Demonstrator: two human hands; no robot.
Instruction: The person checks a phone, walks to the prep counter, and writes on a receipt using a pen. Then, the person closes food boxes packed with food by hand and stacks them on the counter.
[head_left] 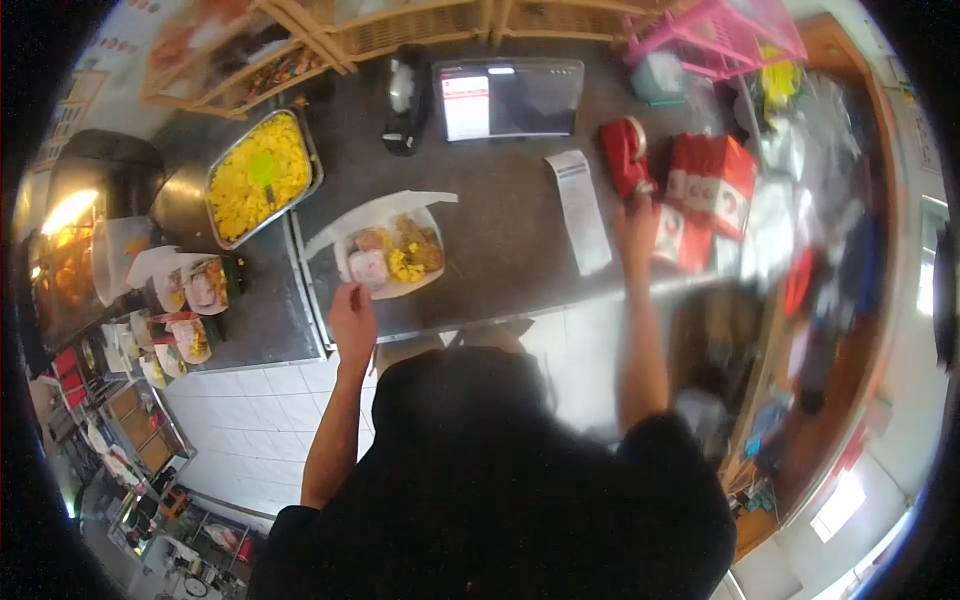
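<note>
An open white food box (408, 285) stands on the dark counter, its lid folded back. Inside are fried brown pieces (418, 243), yellow chopped food (402, 266) and a pink-and-white wrapped packet (368, 267). My left hand (353, 318) is at the box's near left corner, its bent fingers closed on the edge beside the packet. My right hand (634, 228) reaches the near end of a red tape dispenser (625, 155). Those fingers are closed together and blurred; what they pinch is too small to make out. A printed receipt (580, 212) lies left of that hand.
Red-and-white paper bags (712, 185) stand right of the dispenser. A tablet (510, 98) and a black device (403, 105) are at the back. Left are a metal tray of yellow food (258, 175) and more filled boxes (195, 285). A pink basket (715, 40) is back right.
</note>
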